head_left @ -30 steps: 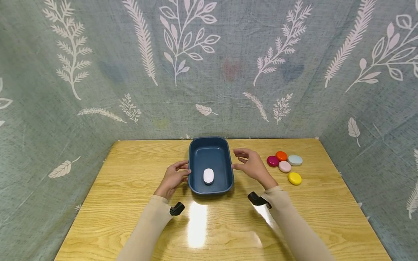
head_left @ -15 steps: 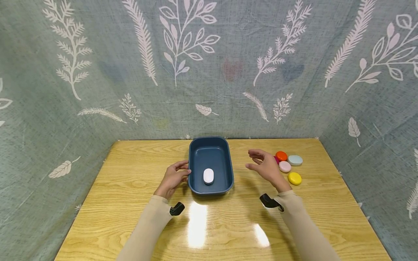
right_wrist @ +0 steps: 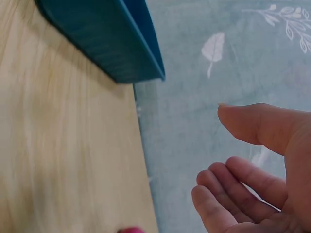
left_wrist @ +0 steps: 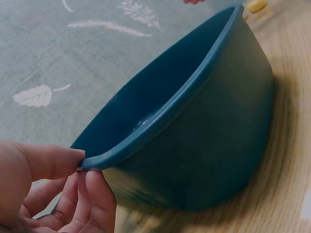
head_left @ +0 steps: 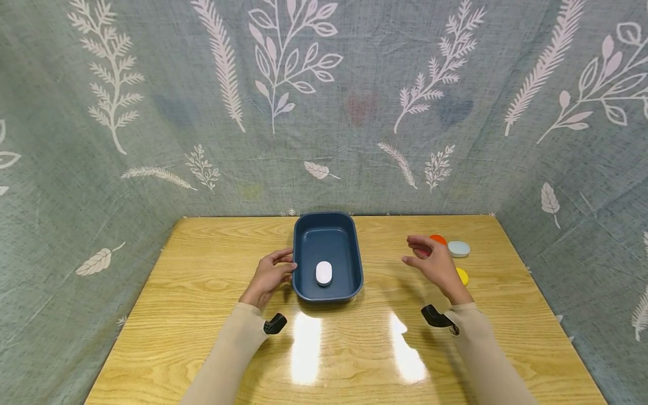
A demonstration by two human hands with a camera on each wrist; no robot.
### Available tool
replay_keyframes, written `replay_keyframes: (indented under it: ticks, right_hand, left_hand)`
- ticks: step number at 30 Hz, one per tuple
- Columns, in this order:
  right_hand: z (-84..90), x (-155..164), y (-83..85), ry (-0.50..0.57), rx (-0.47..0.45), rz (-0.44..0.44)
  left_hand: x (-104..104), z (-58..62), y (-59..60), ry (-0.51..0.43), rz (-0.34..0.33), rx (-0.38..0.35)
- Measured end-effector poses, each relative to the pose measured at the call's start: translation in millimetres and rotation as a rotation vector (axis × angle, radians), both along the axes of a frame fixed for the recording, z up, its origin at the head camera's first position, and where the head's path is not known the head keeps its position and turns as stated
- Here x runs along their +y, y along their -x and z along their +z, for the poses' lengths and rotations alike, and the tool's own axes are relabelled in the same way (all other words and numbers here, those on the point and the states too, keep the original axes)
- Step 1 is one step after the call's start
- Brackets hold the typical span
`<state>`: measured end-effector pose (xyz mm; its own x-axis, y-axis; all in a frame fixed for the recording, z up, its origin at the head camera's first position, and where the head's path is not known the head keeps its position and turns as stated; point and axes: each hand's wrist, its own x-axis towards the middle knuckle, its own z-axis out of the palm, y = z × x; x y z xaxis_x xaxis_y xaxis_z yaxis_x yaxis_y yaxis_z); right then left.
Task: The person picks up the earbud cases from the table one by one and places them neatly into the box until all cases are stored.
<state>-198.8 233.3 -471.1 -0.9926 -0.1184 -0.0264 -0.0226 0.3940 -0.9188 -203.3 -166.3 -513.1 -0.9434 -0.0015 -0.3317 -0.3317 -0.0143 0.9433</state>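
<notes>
We log one blue tub (head_left: 327, 256) holding one white case (head_left: 323, 273); left hand (head_left: 267, 277) pinches its rim, right hand (head_left: 435, 265) hovers empty, fingers relaxed

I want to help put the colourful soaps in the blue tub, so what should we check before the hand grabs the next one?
1. Left hand steadies the blue tub: ok, thumb and fingers pinch its rim in the left wrist view.
2. Right hand free to pick: ok, fingers relaxed, holding nothing.
3. Room in the tub: ok, only the white soap lies inside.
4. Soaps within reach: ok, the orange soap, pale blue soap and yellow soap sit just past the right hand.
5. Other soaps behind the hand: cannot tell, the hand hides them in the head view.
6. Tub flat on the wooden table: ok.
</notes>
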Motion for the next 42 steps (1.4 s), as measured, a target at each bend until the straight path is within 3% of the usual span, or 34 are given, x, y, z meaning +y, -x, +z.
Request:
replay_keyframes:
  ticks: [6,18,26,42]
  right_hand:
    - [-6.3,20.5,-6.5,0.014,-0.025,-0.037]
    - [-23.3,56.2,-20.3,-0.056,-0.052,-0.123]
    - [-31.9,73.1,-29.8,-0.123,0.002,-0.186]
    - [-45.7,95.3,-41.2,-0.157,-0.078,-0.283]
  left_hand:
    - [-0.7,-0.7,0.8,-0.005,-0.004,0.003]
    - [0.2,0.1,0.5,-0.007,0.001,0.004]
    - [0.6,2.4,0.1,-0.007,-0.001,-0.002]
    - [-1.6,0.4,-0.9,-0.007,0.000,-0.002]
